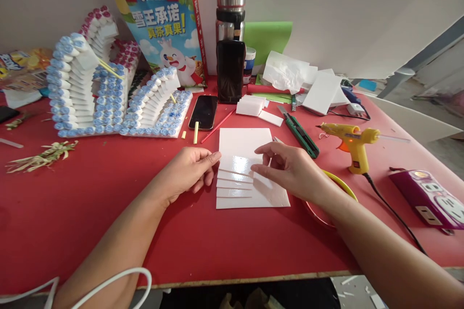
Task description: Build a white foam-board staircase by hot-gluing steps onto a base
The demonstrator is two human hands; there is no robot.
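Head view: both hands palm-down, left hand (pixel 190 170) and right hand (pixel 290 170) grip pinching stepped white foam sheets (pixel 243 174).

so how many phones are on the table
2: a black phone lying flat by the blue-and-white model, another propped upright before the steel flask. More could be hidden.

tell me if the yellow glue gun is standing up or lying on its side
Standing up. The glue gun rests upright on the red table, handle down, nozzle pointing left, its black cord trailing off toward the table edge.
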